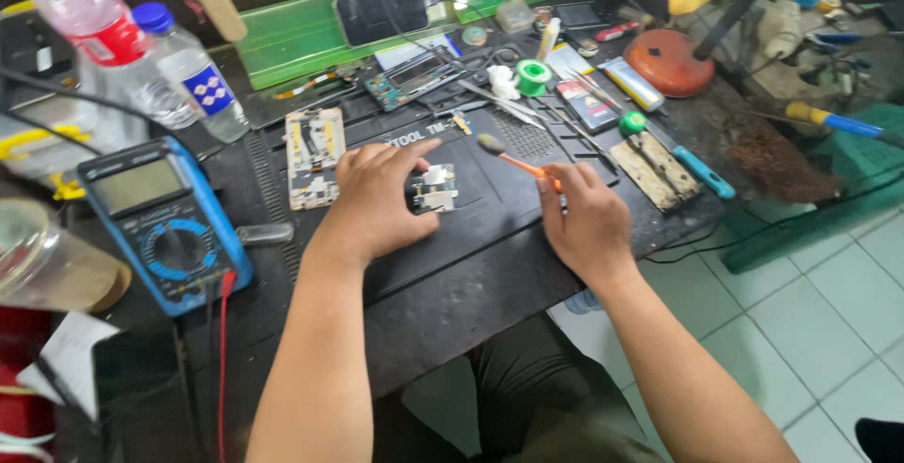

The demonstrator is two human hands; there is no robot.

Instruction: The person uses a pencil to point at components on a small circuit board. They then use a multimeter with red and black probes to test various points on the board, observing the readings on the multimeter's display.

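My left hand (381, 197) rests on the black work mat (471, 227) and grips a small circuit board (435, 187) between thumb and fingers. My right hand (586, 220) holds an orange-handled brush (513, 156). Its dark bristle head hovers just above and to the right of the board, apart from it. An opened phone frame (314, 156) lies on the mat to the left of my left hand.
A blue multimeter (165, 223) with a red lead sits at the left, behind it two plastic bottles (151, 58). A green tray (311, 34) with a phone, solder spool (534, 75), tweezers, screwdrivers and a red lamp base (670, 61) crowd the back and right.
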